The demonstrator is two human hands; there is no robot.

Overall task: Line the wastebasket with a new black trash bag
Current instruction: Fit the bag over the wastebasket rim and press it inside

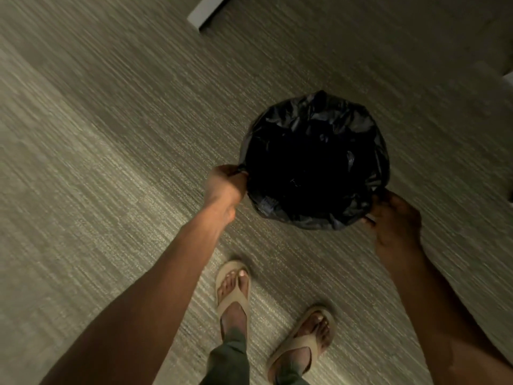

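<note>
A grey-beige carpeted floor fills the view, its weave running in fine streaks; at the far edge, right of centre, a pale baseboard corner juts in — white-faced, with a dark shadow beneath it. Near the bottom stand two feet in tan flip-flops — the left sandal slightly farther, the right sandal nearer; olive-green trouser cuffs cover the ankles.

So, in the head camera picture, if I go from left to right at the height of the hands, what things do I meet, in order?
Carpeted floor → left hand, pinching the bag's edge → black trash bag, spread open → right hand, holding the opposite edge.
</note>
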